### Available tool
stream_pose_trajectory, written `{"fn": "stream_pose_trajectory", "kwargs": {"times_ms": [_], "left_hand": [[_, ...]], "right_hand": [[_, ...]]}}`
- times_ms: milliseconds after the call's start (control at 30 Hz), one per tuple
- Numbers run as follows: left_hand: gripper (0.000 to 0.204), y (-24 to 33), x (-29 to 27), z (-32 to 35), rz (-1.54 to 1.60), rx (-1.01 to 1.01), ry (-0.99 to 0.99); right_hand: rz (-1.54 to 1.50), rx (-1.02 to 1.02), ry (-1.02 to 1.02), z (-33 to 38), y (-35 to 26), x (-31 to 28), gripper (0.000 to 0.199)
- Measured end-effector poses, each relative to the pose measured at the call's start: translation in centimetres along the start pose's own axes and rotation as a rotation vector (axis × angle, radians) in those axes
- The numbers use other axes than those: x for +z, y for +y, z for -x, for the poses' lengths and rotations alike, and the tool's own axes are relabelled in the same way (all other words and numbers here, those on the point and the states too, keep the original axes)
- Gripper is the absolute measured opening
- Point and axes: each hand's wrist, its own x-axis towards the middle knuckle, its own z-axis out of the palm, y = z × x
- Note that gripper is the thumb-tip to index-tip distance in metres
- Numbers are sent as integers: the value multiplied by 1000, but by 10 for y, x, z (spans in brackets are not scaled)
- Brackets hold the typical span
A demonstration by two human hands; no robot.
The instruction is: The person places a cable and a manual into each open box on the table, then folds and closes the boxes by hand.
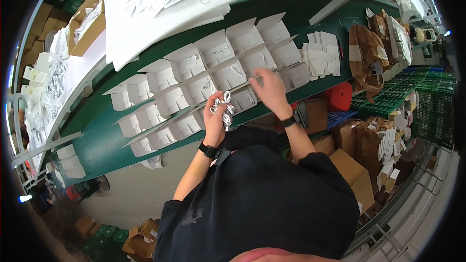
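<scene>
My left hand [214, 118] is closed around a bunch of coiled white cables [226, 109], held over the near edge of the green bench [99, 138]. To its right, my right hand [272, 92] hovers above the boxes, slightly blurred. Its fingers are apart, and nothing shows in them. Open white boxes [175, 101] stand side by side in three slanting rows, flaps up. Small coiled white cables [236, 72] lie in several boxes toward the middle and right. The boxes at the left show no cable inside.
Flat white cartons [321, 56] lie stacked right of the boxes, near a red stool [338, 96]. White foam sheets [170, 19] bearing paper slips rest beyond the rows. A metal post [347, 0] rises at the far right. Cardboard boxes [350, 179] stand beside me.
</scene>
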Motion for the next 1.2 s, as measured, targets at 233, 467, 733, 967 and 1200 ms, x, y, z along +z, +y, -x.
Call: {"fn": "stream_pose_trajectory", "kwargs": {"times_ms": [233, 467, 733, 967, 1200], "left_hand": [[42, -7, -11, -12, -297, 386, 34], [42, 22, -6, -16, -248, 384, 131], [44, 32, -1, -12, -177, 291, 75], [41, 23, -1, -15, -254, 377, 38], [43, 26, 10, -23, -348, 398, 22]], "right_hand": [[-700, 420, -645, 21, -77, -2, 23], [-474, 190, -406, -31, -36, -10, 19], [361, 87, -36, -101, 18, 10, 29], [-558, 197, -710, -19, -68, 7, 26], [-794, 116, -143, -17, -30, 23, 14]]}}
